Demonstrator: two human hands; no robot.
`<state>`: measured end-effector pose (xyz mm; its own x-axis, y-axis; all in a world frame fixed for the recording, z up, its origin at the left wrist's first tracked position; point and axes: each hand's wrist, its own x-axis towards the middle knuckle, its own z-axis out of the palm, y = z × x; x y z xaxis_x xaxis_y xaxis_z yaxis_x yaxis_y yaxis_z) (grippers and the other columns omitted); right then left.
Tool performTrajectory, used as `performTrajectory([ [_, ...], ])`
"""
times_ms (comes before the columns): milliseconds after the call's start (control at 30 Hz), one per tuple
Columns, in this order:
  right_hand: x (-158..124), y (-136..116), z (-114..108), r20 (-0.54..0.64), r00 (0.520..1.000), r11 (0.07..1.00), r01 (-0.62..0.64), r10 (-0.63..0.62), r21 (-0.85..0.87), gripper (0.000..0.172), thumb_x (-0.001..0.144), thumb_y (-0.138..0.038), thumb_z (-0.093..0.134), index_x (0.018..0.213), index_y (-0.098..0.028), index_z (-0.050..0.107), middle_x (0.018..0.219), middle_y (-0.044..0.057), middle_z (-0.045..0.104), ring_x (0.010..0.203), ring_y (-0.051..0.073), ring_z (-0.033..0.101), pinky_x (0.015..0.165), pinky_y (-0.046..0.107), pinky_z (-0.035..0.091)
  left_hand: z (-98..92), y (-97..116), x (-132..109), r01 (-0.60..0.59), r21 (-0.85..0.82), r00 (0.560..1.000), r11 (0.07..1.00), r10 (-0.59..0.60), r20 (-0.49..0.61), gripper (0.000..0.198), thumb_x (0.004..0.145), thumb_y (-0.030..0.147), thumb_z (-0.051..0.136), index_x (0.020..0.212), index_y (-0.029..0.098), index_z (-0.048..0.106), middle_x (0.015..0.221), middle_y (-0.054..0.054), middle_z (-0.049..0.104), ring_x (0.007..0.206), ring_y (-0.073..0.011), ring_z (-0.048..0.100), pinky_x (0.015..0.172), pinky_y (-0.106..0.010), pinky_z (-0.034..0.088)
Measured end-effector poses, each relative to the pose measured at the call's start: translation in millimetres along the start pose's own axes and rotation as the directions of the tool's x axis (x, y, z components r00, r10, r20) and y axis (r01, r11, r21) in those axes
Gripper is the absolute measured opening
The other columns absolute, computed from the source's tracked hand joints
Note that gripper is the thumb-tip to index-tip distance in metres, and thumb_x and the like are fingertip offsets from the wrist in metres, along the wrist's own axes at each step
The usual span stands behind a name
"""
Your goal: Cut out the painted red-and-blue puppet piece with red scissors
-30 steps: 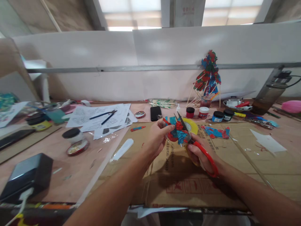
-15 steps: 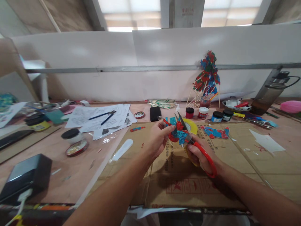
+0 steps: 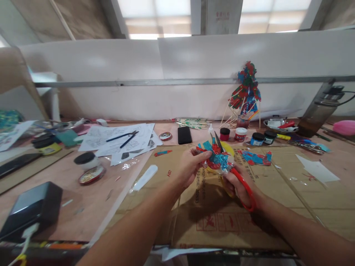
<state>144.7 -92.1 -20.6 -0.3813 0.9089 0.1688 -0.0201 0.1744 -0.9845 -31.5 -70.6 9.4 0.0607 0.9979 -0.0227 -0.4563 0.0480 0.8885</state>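
Observation:
My left hand (image 3: 191, 166) pinches a red and blue painted cutout (image 3: 220, 161) with a shiny, see-through edge. Red-handled scissors (image 3: 244, 190) are in my right hand (image 3: 235, 184), their blades parted and pointing away from me, partly behind the cutout. Whether the blades touch it I cannot make out. Under both hands lies a cardboard sheet (image 3: 191, 207), with a roll of yellow tape (image 3: 227, 149) partly hidden by my hands. A larger painted cutout (image 3: 256, 157) rests flat to the right, and a small painted strip (image 3: 163, 153) to the left.
Paint jars (image 3: 240, 134), a black phone (image 3: 184, 135) and a bundle of sticks (image 3: 192, 122) line the back. Painted figures on sticks (image 3: 246, 88) stand in a cup. Pliers (image 3: 122, 138) lie on printed sheets (image 3: 91, 136) at left. A bottle (image 3: 318, 111) stands at right.
The cutout has turned in my left hand, showing more of its shiny blue face and clear edge. It now covers more of the scissor blades. The view has shifted slightly.

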Motion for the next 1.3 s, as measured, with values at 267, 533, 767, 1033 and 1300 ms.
performTrajectory([
  [267, 1.9, 9.1, -0.7, -0.004, 1.0, 0.999, -0.002, 0.002, 0.043, 0.024, 0.088, -0.044, 0.057, 0.079, -0.024, 0.046, 0.051, -0.009, 0.037, 0.039, 0.009, 0.032, 0.037, 0.02, 0.031, -1.6, 5.3, -0.6, 0.013, 0.043, 1.0, 0.999, -0.013, 0.008, 0.032, 0.055, 0.032, 0.095, 0.067, 0.013, 0.072, 0.064, -0.003, 0.067, 0.053, -0.0086, 0.054, 0.051, -0.022, 0.039],
  [533, 2.5, 8.1, -0.9, 0.004, 1.0, 0.999, -0.026, 0.026, 0.038, 0.019, 0.082, -0.035, 0.061, 0.08, -0.025, 0.045, 0.051, -0.009, 0.038, 0.039, 0.008, 0.032, 0.036, 0.02, 0.03, 0.4, 7.8, -2.5, 0.07, 0.049, 0.996, 0.996, -0.072, 0.05, 0.039, 0.052, 0.035, 0.096, 0.078, 0.014, 0.075, 0.073, -0.005, 0.073, 0.059, -0.0115, 0.062, 0.053, -0.022, 0.041],
  [767, 1.3, 9.0, -0.5, -0.001, 0.999, 0.998, -0.041, 0.041, 0.046, 0.025, 0.081, -0.042, 0.062, 0.079, -0.025, 0.044, 0.051, -0.009, 0.035, 0.039, 0.009, 0.032, 0.037, 0.021, 0.03, 0.9, 5.2, -2.3, 0.075, 0.058, 0.995, 0.995, -0.079, 0.056, 0.037, 0.052, 0.035, 0.096, 0.074, 0.014, 0.074, 0.068, -0.003, 0.07, 0.054, -0.0085, 0.057, 0.048, -0.02, 0.037],
  [1033, 0.2, 14.4, -2.9, 0.008, 0.998, 0.997, -0.059, 0.059, 0.054, 0.024, 0.086, -0.042, 0.062, 0.082, -0.025, 0.045, 0.053, -0.009, 0.035, 0.041, 0.009, 0.033, 0.038, 0.021, 0.031, -0.5, 4.2, -2.0, 0.069, 0.071, 0.996, 0.995, -0.073, 0.047, 0.04, 0.052, 0.037, 0.096, 0.074, 0.013, 0.074, 0.069, -0.004, 0.07, 0.054, -0.009, 0.057, 0.048, -0.02, 0.039],
  [1300, -0.8, 7.1, 2.8, -0.024, 0.997, 0.994, -0.076, 0.077, 0.074, 0.029, 0.081, -0.043, 0.065, 0.078, -0.025, 0.043, 0.053, -0.01, 0.034, 0.04, 0.008, 0.029, 0.037, 0.02, 0.028, -1.0, 3.9, -0.9, 0.069, 0.064, 0.996, 0.996, -0.072, 0.047, 0.037, 0.052, 0.034, 0.096, 0.074, 0.013, 0.074, 0.066, -0.003, 0.069, 0.053, -0.0088, 0.056, 0.048, -0.021, 0.039],
])
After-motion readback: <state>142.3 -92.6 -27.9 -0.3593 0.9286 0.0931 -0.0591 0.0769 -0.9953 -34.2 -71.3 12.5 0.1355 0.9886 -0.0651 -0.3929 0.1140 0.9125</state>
